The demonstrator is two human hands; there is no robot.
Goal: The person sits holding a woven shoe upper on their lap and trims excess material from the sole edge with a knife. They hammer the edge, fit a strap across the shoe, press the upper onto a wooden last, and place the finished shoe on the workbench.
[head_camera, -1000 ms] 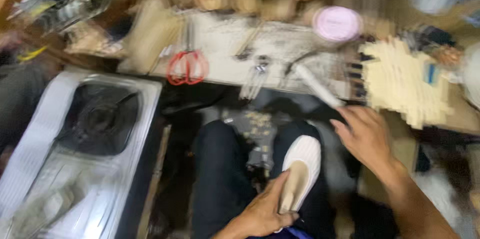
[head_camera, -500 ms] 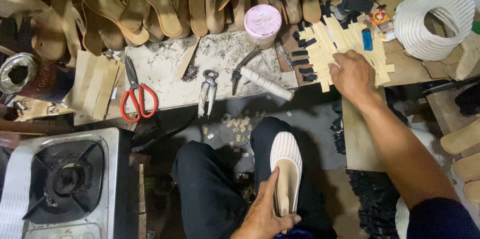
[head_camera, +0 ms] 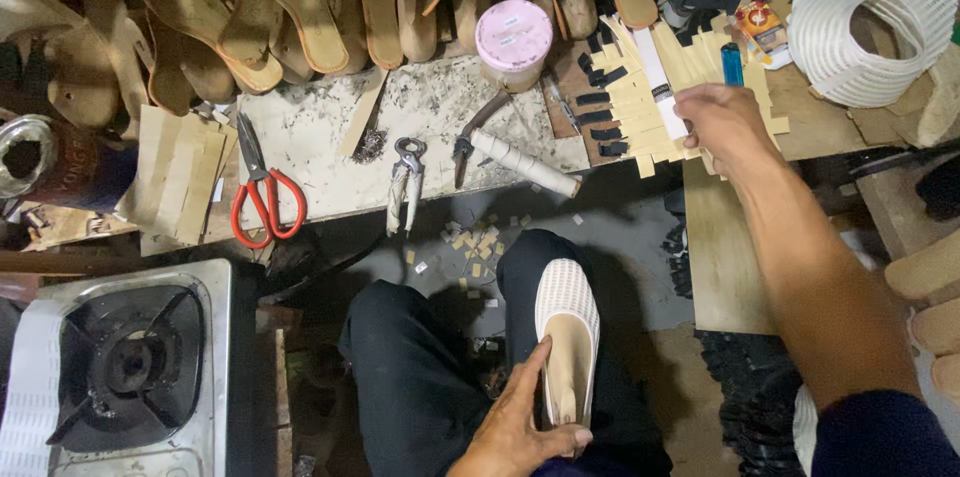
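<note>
My left hand [head_camera: 525, 427] grips a white mesh shoe on a last [head_camera: 566, 337], resting sole-up on my right knee. My right hand [head_camera: 722, 127] reaches out to a fanned pile of pale yellow strips with black tabs [head_camera: 640, 92] on the workbench, fingers curled on the strips; whether it has taken one is not visible.
On the white work slab [head_camera: 310, 152] lie red-handled scissors [head_camera: 260, 192], pincers [head_camera: 405, 182], a hammer [head_camera: 515, 157] and a pink-lidded jar [head_camera: 513, 37]. Leather insoles [head_camera: 300, 7] line the back. A gas stove [head_camera: 125, 367] sits lower left, a white mesh roll [head_camera: 875, 27] upper right.
The view has steadied and shifted. My right hand moved up from near my knee onto the pile of strips. My left hand keeps its hold on the shoe.
</note>
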